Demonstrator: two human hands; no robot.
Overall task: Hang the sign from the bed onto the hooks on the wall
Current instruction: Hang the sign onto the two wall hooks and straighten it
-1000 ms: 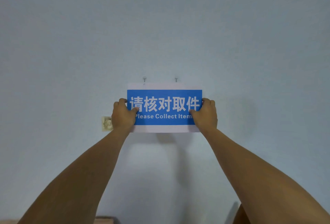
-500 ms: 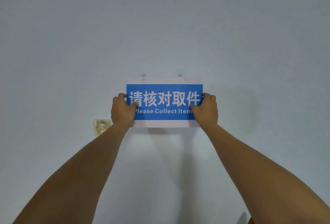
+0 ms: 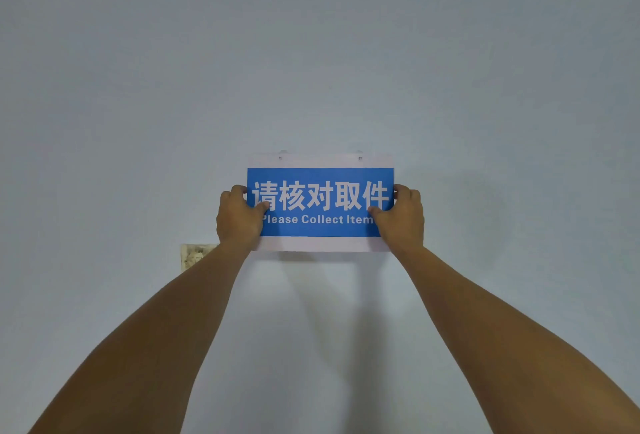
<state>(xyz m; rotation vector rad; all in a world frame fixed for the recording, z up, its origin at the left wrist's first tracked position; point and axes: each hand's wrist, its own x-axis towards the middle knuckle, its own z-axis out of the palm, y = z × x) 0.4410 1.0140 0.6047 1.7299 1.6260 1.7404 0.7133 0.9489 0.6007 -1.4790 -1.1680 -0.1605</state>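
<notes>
A blue sign [image 3: 320, 229] with white borders and white lettering is held flat against the pale wall. My left hand [image 3: 239, 219] grips its left edge, thumb on the front. My right hand [image 3: 401, 219] grips its right edge the same way. Two small holes in the sign's top white strip sit right at the two wall hooks: the left hook [image 3: 283, 152] and the right hook [image 3: 359, 152] just peek above the top edge. Whether the hooks pass through the holes I cannot tell.
A worn, stained wall socket plate [image 3: 194, 256] sits low to the left of the sign, partly behind my left forearm. The plain wall [image 3: 318, 53] fills the rest of the view.
Both hands have raised the sign up the wall. Its top edge, which was below the hooks, now reaches them, and its holes line up with them.
</notes>
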